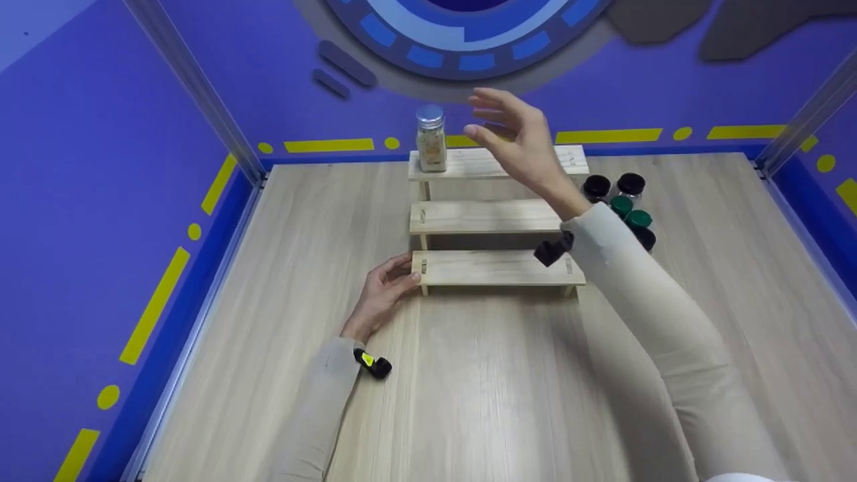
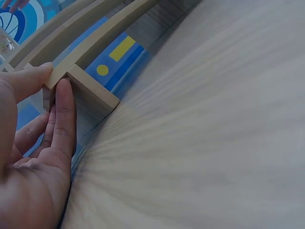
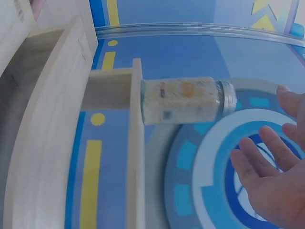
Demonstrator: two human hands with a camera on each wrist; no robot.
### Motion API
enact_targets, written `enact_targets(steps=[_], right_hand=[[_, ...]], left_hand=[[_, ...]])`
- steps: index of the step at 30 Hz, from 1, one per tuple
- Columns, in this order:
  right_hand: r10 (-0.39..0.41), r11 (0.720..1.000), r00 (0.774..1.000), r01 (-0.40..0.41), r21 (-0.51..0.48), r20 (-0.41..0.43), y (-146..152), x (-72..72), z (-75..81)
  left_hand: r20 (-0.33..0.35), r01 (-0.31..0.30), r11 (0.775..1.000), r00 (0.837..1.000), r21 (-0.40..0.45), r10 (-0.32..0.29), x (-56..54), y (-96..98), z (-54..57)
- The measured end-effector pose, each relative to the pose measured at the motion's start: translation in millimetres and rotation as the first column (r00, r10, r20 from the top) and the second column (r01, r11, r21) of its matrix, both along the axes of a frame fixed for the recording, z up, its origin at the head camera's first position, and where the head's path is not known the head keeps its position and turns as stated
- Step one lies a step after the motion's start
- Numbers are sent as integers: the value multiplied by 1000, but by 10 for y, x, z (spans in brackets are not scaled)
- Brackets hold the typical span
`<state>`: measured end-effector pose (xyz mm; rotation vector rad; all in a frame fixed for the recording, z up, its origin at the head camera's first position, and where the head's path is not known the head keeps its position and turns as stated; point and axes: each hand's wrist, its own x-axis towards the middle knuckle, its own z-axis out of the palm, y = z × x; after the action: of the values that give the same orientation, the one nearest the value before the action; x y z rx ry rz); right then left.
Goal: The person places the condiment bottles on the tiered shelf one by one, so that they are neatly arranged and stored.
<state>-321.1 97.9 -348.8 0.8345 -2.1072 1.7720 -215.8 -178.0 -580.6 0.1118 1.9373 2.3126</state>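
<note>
A three-step wooden rack point(image 1: 495, 268) stands on the table. On its top step, at the left end, a glass jar point(image 1: 432, 144) with a silver lid and pale contents stands upright. My right hand point(image 1: 522, 137) is raised to the right of the jar, fingers spread and holding nothing; the right wrist view shows a gap between the fingers and the jar's lid point(image 3: 229, 97). My left hand point(image 1: 381, 291) pinches the left end of the lowest step, thumb on top and fingers beneath, as the left wrist view shows at the step's corner point(image 2: 59, 78).
Several jars with black lids point(image 1: 631, 183) and green lids point(image 1: 639, 219) stand together right of the rack, partly behind my right sleeve point(image 1: 643, 294). A blue wall point(image 1: 221, 100) with yellow marks encloses the back and sides of the wooden table point(image 1: 321, 221).
</note>
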Motion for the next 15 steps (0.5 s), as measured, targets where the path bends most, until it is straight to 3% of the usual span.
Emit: enact_targets(steps=[6,15], right_hand=[[-6,999,998,8,43,-57,324,133,44],[-89,995,991,92,24,-95,898,254,-5]], left_hand=[[3,0,1000,1000,-7,0,14,-11,10],[10,19,1000,1000,9,-19,4,-4,8]])
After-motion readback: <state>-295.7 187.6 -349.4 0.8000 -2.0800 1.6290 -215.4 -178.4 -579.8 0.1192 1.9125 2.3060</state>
